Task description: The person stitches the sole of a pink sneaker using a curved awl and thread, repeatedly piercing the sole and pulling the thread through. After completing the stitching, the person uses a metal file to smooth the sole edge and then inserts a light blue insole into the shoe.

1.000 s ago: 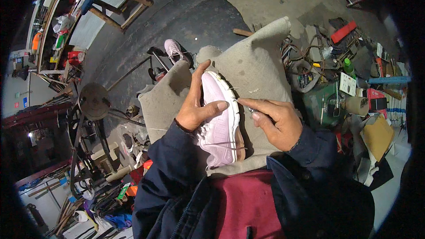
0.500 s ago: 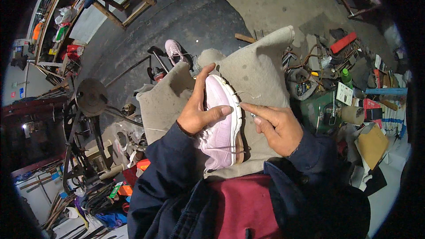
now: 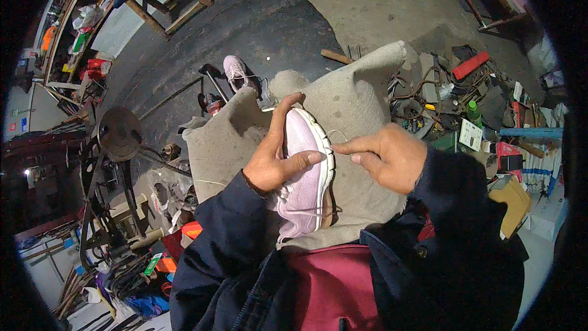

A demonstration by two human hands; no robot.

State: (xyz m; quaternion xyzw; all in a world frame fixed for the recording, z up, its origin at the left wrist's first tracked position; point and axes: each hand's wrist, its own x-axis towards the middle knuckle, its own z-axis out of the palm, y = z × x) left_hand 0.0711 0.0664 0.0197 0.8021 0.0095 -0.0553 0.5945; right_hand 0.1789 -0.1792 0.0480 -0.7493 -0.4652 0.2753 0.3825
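A pale pink sneaker (image 3: 302, 141) with a white sole edge lies on its side across a grey-beige cloth (image 3: 361, 98) on my lap. My left hand (image 3: 275, 153) grips it, the thumb on the pink upper near the sole and the fingers reaching round the far side. At the right of the sole edge is my right hand (image 3: 389, 156), its index fingertip at the white rim and the other fingers curled in. What those curled fingers hold is hidden. A thin pale thread (image 3: 335, 132) loops from the sole edge just above the index finger.
Another pink sneaker (image 3: 234, 70) stands on the dark floor ahead. To the left is a metal machine with a round disc (image 3: 119, 133). Tools and scraps, a green bottle (image 3: 473, 110) and a red block (image 3: 470, 65) crowd the right. A wooden-legged stool (image 3: 162, 0) stands far left.
My right hand has turned, its wrist and sleeve swinging up and outward, while the index fingertip stays by the sole edge. My left hand keeps its grip on the sneaker. The view has shifted slightly.
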